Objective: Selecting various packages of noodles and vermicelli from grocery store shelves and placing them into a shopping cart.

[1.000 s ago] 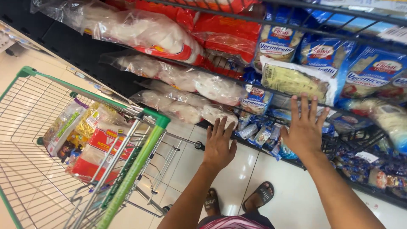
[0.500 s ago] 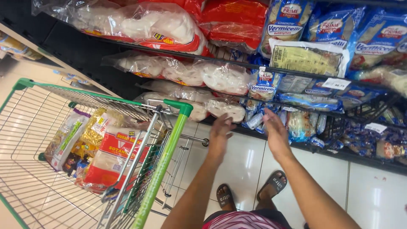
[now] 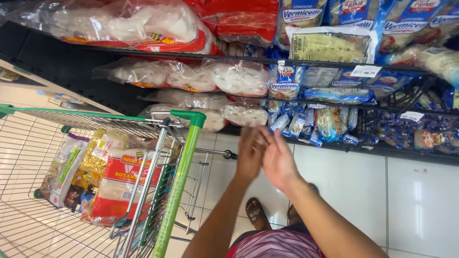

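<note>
At the far left we see our shopping cart (image 3: 28, 157), a wire basket with green trim, and inside it lies a tall clear packet with a green stripe (image 3: 61, 169), a yellow-gold bag (image 3: 95, 155) beside it, and a red-and-white noodle pack (image 3: 117, 184) leaning against the cart's near end. The green push handle (image 3: 179, 184) runs down toward us just right of those goods. Moving on, the dark shelves (image 3: 86, 76) hold big clear bags of white noodle bundles (image 3: 191, 76), with more of them on the bottom shelf (image 3: 244, 114) right above our fingertips. In the middle our two hands meet in front of us over the white tiled floor (image 3: 354, 177): the left hand (image 3: 249, 155) has its back toward us with fingers stretched out and pointing up, and the right hand (image 3: 277, 155) lies against it, fingers also straight and loosely together. Both hands are flat and spread, holding nothing; they look pressed or overlapping, though motion blur keeps us from telling just how closely. Below them a sandalled foot (image 3: 257, 213) shows on the floor. Further right, the bottom shelf carries small blue packets (image 3: 299, 124), and above sit blue vermicelli bags (image 3: 404, 19) and a pale yellow noodle pack (image 3: 330, 45).
</note>
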